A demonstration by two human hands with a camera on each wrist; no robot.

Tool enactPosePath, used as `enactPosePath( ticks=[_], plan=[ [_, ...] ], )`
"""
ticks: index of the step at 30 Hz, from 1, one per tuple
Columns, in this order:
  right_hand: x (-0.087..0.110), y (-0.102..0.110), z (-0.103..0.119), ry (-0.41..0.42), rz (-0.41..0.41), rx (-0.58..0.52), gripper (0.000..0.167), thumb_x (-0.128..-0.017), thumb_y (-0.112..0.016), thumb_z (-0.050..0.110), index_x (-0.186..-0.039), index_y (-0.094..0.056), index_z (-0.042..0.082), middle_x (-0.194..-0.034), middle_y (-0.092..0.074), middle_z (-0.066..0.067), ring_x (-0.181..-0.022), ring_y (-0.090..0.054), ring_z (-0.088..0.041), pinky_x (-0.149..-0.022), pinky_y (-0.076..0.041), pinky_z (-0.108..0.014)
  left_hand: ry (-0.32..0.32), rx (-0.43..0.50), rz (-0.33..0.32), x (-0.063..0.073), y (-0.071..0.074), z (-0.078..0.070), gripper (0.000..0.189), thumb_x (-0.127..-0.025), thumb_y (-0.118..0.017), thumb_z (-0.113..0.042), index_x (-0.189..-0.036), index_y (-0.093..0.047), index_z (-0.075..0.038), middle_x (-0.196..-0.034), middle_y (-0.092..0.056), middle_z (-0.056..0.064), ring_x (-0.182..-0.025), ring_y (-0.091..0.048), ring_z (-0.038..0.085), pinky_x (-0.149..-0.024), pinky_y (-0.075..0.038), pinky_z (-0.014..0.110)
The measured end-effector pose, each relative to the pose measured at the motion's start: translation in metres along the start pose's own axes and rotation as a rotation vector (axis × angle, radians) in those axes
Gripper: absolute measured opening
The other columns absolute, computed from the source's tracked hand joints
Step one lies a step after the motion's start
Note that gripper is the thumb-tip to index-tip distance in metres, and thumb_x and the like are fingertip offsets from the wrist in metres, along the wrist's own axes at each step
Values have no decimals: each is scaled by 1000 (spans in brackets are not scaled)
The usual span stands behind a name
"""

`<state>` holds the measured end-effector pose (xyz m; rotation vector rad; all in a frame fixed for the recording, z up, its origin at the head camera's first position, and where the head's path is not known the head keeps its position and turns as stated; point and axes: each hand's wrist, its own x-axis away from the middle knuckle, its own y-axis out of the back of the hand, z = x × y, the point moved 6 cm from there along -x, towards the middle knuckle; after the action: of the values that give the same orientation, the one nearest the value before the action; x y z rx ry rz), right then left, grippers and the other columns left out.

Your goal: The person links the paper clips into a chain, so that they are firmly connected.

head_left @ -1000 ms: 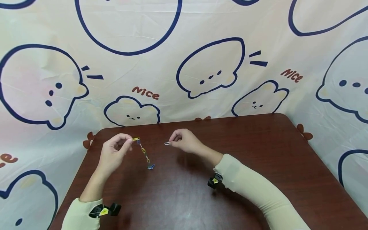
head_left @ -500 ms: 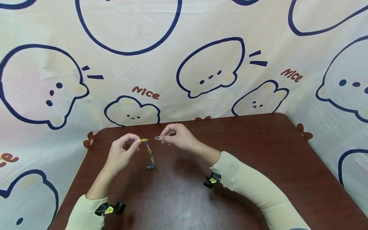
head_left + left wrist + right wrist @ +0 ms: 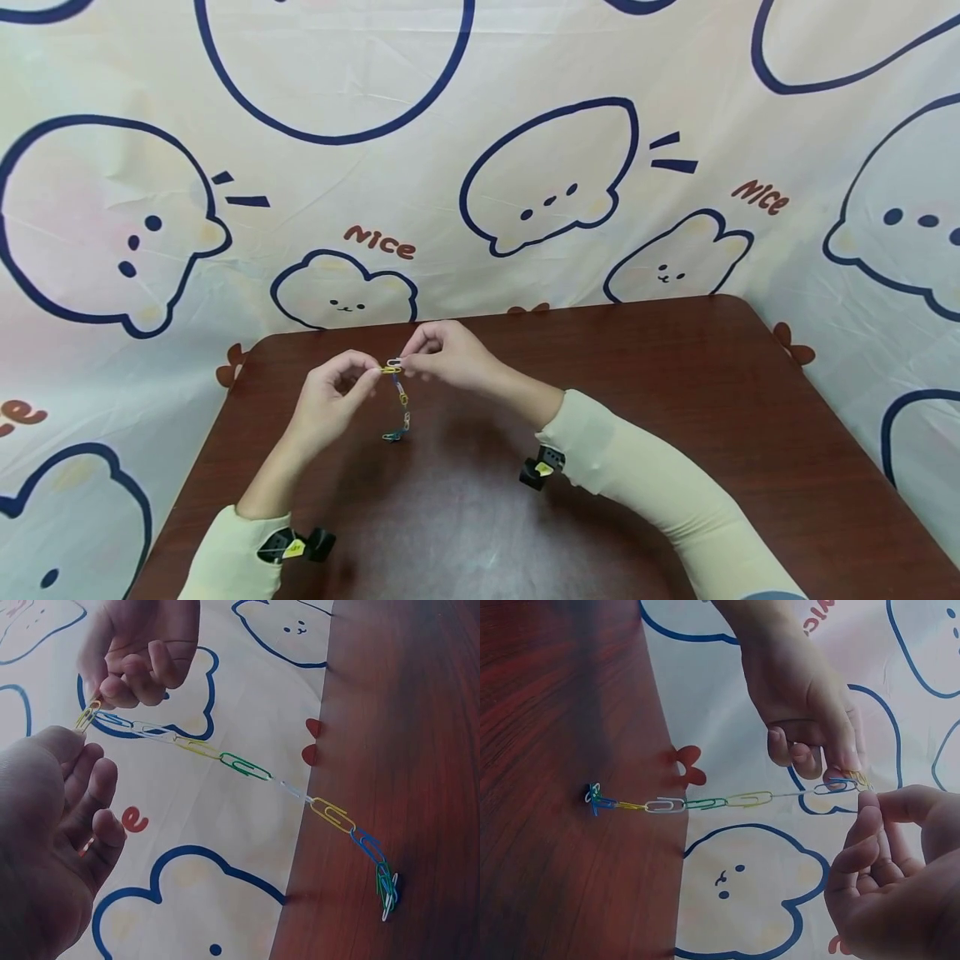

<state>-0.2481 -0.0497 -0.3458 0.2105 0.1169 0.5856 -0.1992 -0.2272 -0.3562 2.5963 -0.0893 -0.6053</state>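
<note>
My left hand (image 3: 335, 402) pinches a yellow paper clip (image 3: 388, 370) between thumb and forefinger. From that clip hangs a chain of paper clips (image 3: 245, 766) in blue, white, yellow and green. Its lower end is bunched up on the table, as the right wrist view shows with a small heap of clips (image 3: 594, 798). In my right hand (image 3: 456, 357), thumb and forefinger pinch a white paper clip (image 3: 394, 362), which overlaps the yellow one in the head view. Both hands' fingertips are close together above the table, and in the wrist views they partly hide the white clip.
The dark brown wooden table (image 3: 637, 417) reaches back to a pale cloth (image 3: 540, 67) printed with blue cartoon outlines, which also hangs along both sides. A small black camera (image 3: 296, 546) is strapped at the left wrist, another camera (image 3: 542, 468) at the right.
My left hand has moved right with the yellow clip, and my right hand left with the white clip, until the two clips overlap. The chain now hangs more nearly straight down.
</note>
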Motion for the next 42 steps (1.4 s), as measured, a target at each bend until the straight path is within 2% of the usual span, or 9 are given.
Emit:
enactPosePath(
  ticks=[7, 10, 14, 18, 25, 34, 42],
  plan=[
    [1, -3, -2, -28, -1, -34, 4, -96, -69, 8, -93, -71, 5, -81, -72, -6, -67, -60, -17, -59, -47, -25, -3, 4, 7, 0, -2, -2, 4, -99, -66, -4, -102, -67, -3, -82, -64, 16, -69, -60, 13, -57, -48, 24],
    [2, -3, 0, -34, -3, -69, 4, -96, -67, 7, -94, -70, 5, -84, -73, -12, -67, -59, -16, -59, -48, -25, -11, 5, 9, -1, -2, -3, 4, -98, -66, -3, -102, -68, -3, -82, -64, 17, -69, -60, 12, -57, -48, 24],
    [3, -3, 1, -51, -5, -115, 5, -96, -66, 6, -94, -69, 4, -87, -73, -16, -68, -59, -22, -59, -48, -24, -24, 1, 8, -1, -2, -5, 5, -98, -66, -2, -101, -68, -4, -81, -64, 16, -69, -60, 11, -57, -48, 23],
    [3, -5, 2, -62, 6, -130, 5, -97, -66, 7, -94, -69, 3, -83, -73, -11, -67, -58, -19, -58, -48, -24, -27, 7, 7, -1, -1, -6, 5, -98, -66, -2, -101, -68, -4, -81, -64, 13, -69, -60, 13, -57, -49, 23],
    [3, -7, -2, -88, 6, -148, 4, -96, -66, 5, -93, -69, 3, -81, -72, -12, -67, -57, -25, -56, -46, -23, -27, 7, 9, -1, -1, -7, 5, -97, -67, -2, -102, -68, -3, -81, -64, 15, -69, -60, 11, -57, -49, 23],
    [2, -4, -3, -68, -7, -135, 6, -95, -63, 2, -91, -67, 2, -75, -69, -7, -63, -57, -15, -57, -48, -23, -14, -4, 10, -1, -2, -3, 3, -98, -67, -3, -101, -68, -4, -82, -64, 18, -69, -60, 13, -58, -50, 24],
    [3, 1, -7, -73, -8, -125, 6, -95, -62, 0, -92, -67, 2, -76, -69, -8, -66, -58, -18, -58, -48, -23, -19, -17, -24, -1, 3, -2, 3, -97, -68, -3, -100, -68, -3, -79, -64, 6, -68, -60, 20, -57, -50, 23]
  ],
)
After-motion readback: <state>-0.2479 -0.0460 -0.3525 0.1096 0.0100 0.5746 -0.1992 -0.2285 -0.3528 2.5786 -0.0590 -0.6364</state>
